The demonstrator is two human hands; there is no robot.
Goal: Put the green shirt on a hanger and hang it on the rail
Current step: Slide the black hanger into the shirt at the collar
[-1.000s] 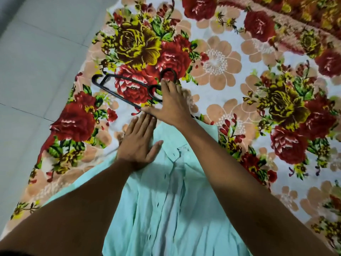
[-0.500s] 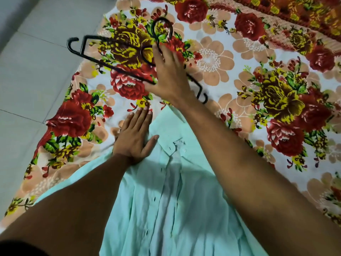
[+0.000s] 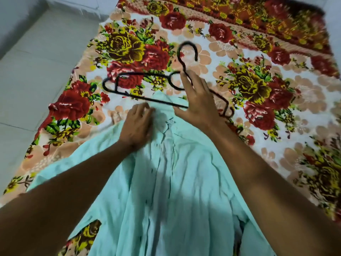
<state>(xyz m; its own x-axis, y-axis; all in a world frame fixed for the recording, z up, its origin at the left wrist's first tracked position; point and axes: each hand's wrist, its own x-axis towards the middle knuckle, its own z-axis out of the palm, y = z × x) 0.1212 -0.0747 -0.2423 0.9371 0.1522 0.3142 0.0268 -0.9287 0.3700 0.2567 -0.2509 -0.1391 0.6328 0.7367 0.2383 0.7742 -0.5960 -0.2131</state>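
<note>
green shirt (image 3: 175,182) collar pinched by left hand (image 3: 137,126), right hand (image 3: 198,104) grips hanger (image 3: 147,87)

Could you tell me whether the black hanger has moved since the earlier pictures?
Yes. The right hand has brought the black hanger back toward the person, so its bar now overlaps the collar of the green shirt on the floral sheet.

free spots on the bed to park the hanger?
Bare bedsheet right of the right hand, and beyond the hanger toward the red border. Crowded at the green shirt collar, where the left hand works.
</note>
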